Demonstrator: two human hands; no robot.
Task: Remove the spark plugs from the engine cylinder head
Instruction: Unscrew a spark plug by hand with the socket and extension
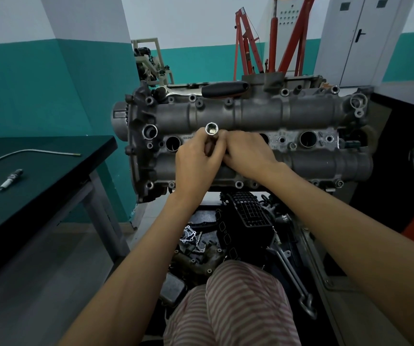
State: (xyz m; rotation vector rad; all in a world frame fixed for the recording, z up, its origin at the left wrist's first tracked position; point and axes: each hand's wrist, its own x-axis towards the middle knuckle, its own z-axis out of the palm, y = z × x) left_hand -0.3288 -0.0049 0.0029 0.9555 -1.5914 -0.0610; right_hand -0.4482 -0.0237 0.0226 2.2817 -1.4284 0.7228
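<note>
- The engine cylinder head point(258, 113) lies lengthwise from left to right across the middle of the view, its top face turned up toward the camera.
- A row of round plug wells runs along its middle; one open well point(172, 143) shows left of the hands and another point(308, 139) to the right.
- A metal socket tube point(211, 136) stands over the middle row, between the two open wells. Its long axis runs nearly straight toward the camera, with its hollow open end pointing up at the viewer.
- The left hand point(197, 163) grips the tube, fingers curled round its shaft below the open end.
- The right hand point(248, 152) lies just beside the left, touching it, with fingers bent in toward the tube; whether they pinch the tube or something under it cannot be told.
- A ratchet handle point(224, 89) with a black grip rests along the far edge of the head, its long axis left to right.
- One spark plug point(11, 179) lies on the dark table point(51, 171) at the left, well apart from the head, its long axis slanting from lower left to upper right.
- A thin bent metal rod point(26, 153) lies on the same table, behind the plug.
</note>
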